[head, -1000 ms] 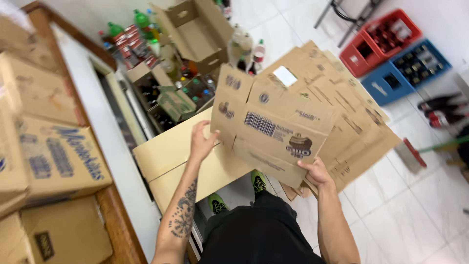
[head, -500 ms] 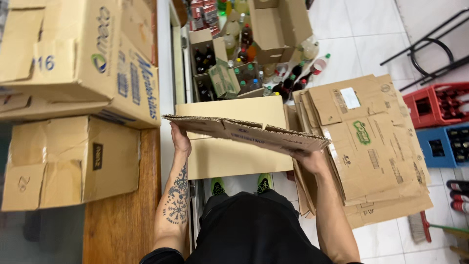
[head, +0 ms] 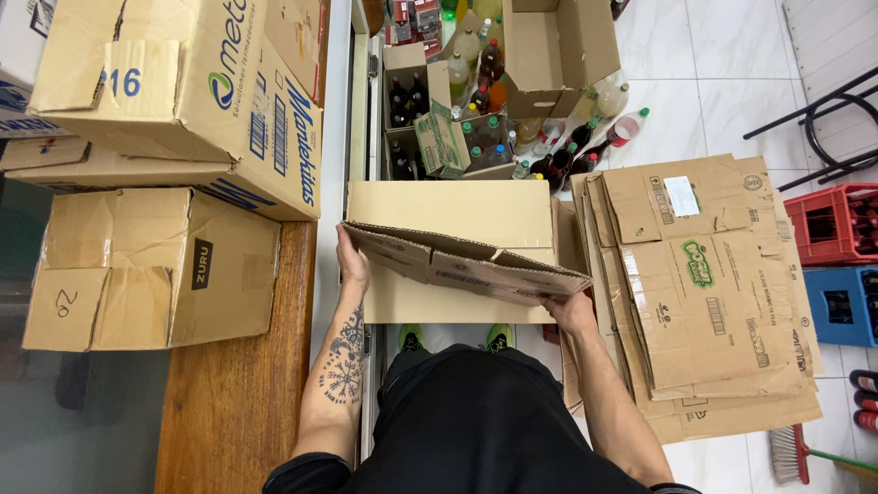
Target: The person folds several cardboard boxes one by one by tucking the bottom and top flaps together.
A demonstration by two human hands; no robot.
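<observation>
Flattened cardboard box (head: 466,265) level between left hand (head: 352,265) and right hand (head: 569,311)

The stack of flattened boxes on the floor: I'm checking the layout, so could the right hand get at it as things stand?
Probably yes. The stack of flattened boxes lies just beside the right hand with nothing between, but both hands are full: right and left hand hold a flattened carton.

Your wooden counter (head: 240,384) carries stacked cardboard boxes (head: 155,265); the white tiled floor (head: 722,82) bears flattened cartons (head: 713,302), bottles (head: 558,155), and red and blue crates (head: 837,265).
</observation>
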